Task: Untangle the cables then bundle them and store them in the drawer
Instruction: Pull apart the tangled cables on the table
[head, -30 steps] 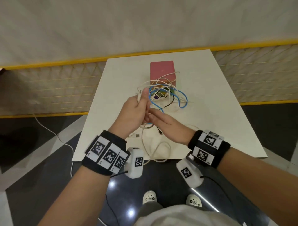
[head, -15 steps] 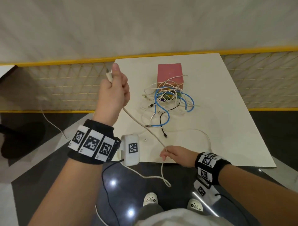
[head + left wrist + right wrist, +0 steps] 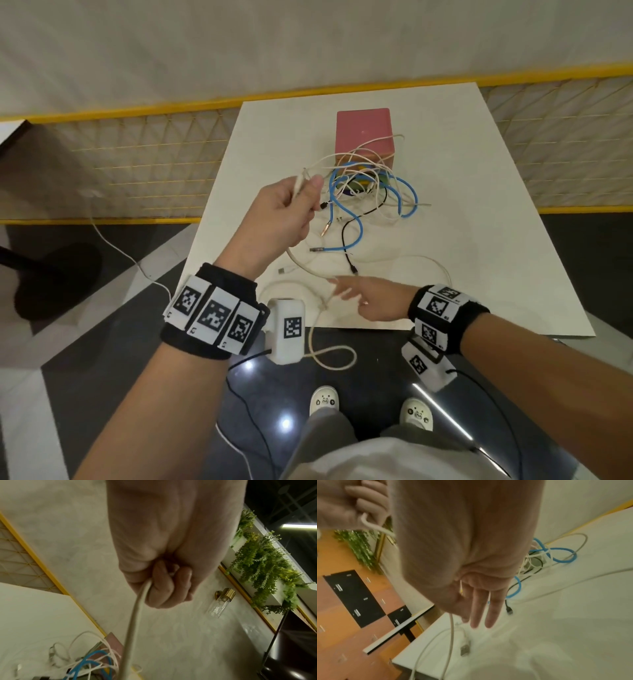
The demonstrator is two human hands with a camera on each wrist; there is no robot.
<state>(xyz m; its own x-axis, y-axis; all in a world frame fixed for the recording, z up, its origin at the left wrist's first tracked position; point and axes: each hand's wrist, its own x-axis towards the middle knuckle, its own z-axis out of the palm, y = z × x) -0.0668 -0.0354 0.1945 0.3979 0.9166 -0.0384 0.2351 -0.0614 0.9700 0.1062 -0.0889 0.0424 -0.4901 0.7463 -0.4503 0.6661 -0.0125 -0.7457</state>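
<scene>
A cream cable (image 3: 301, 265) is gripped near its end by my left hand (image 3: 306, 192), fist curled round it (image 3: 164, 585) above the table's left part. The cable sags down to my right hand (image 3: 342, 291) at the table's near edge, then loops off the edge. The fingers of my right hand (image 3: 479, 608) are straight, and the cable (image 3: 452, 626) runs past its thumb side. I cannot tell whether the thumb pinches it. The tangle of cables (image 3: 370, 192), white, blue (image 3: 356, 233) and black (image 3: 346, 240), lies in front of the pink drawer box (image 3: 363, 133).
The white table (image 3: 479, 240) has bare surface to the right of the tangle. A loose USB plug (image 3: 464, 649) lies by my right fingertips. A yellow-framed mesh fence (image 3: 137, 164) stands to the left and behind. Another white cord (image 3: 116, 246) trails on the dark floor.
My left hand has come down and right, toward the tangle, so the taut cream cable now sags. My right hand has moved up onto the table edge and straightened its fingers.
</scene>
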